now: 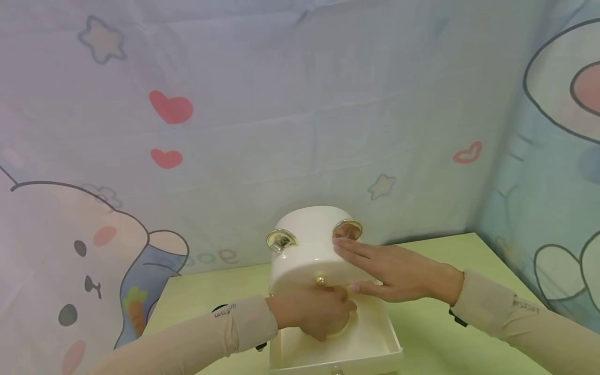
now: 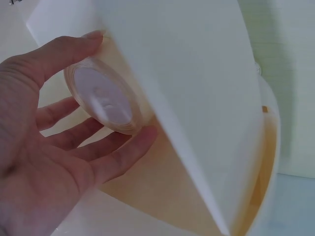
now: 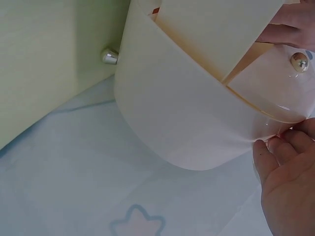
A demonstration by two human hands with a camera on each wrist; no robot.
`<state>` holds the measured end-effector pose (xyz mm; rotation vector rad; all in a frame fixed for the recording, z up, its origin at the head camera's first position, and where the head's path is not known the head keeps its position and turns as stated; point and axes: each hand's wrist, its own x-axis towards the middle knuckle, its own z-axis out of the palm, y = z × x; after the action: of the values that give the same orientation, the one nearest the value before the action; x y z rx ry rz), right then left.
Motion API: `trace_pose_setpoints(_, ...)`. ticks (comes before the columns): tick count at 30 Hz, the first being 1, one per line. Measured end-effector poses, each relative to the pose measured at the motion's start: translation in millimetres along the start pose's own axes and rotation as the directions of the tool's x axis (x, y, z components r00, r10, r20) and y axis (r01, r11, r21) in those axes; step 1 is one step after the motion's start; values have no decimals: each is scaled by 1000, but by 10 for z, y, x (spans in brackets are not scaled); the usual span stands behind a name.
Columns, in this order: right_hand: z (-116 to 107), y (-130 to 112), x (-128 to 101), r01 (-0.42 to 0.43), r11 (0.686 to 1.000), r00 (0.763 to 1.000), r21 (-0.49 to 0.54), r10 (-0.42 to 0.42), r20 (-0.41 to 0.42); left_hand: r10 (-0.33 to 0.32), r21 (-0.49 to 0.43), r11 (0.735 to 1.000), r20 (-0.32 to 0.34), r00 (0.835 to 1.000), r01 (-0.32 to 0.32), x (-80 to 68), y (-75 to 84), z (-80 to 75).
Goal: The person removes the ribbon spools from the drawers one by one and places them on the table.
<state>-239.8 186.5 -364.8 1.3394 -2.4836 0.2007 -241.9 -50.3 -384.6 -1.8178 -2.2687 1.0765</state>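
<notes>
- Backdrop [image 1: 281, 114], pale cloth with printed hearts and stars; at the far left it bears a cartoon animal [image 1: 61, 250] in blue clothing with a carrot on it.
- Counter [image 1: 436, 271], light green, reaching from beside that animal across to the right and carrying the white box.
- Left sleeve [image 1: 197, 338], beige, with small lettering near the cuff (too blurred to read).
- Left hand [image 1: 323, 312], low in front of the box, thumb and fingers curled round a roll and gripping it; the left wrist view shows the thumb on one side of its rim, fingers on the other.
- Roll [image 2: 102, 98], pale banded edge round a whitish middle, tilted in that grip; it is inside the drawer, mostly covered by the hand in the head view.
- Drawer [image 1: 375, 328], cream, shallow, standing out from the box on the person's side.
- Box [image 1: 314, 224], white, glossy and rounded, with a gold-coloured knob [image 1: 321, 280] on its front and two gold-coloured rims like ears.
- Right hand [image 1: 398, 271], fingers extended, their tips touching the box just below the right ear (thumb set apart, lower down).
- Right sleeve [image 1: 529, 317], also beige, passing over the counter.
</notes>
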Motion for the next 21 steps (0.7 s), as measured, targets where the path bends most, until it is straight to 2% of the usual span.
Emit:
trace_pose_setpoints(3,0,0,-2,4,1000,1000,-2,-4,-3,-48,-122,991,-1,999,47,-8,-24,-21)
trace_pose_setpoints(5,-5,-3,-2,2,1000,1000,1,-2,1,-55,-165,985,-2,999,54,-17,-31,-25)
trace_pose_setpoints(12,2,-19,8,-18,1000,999,13,18,30,-52,-175,983,-5,999,50,-25,-28,-1)
trace_pose_setpoints(17,-6,-23,9,-21,1000,999,19,21,35,-29,-179,983,7,1000,30,8,-29,15)
trace_pose_setpoints(21,-18,-22,4,-29,999,999,17,29,36,5,-224,975,13,1000,-2,41,-43,-19)
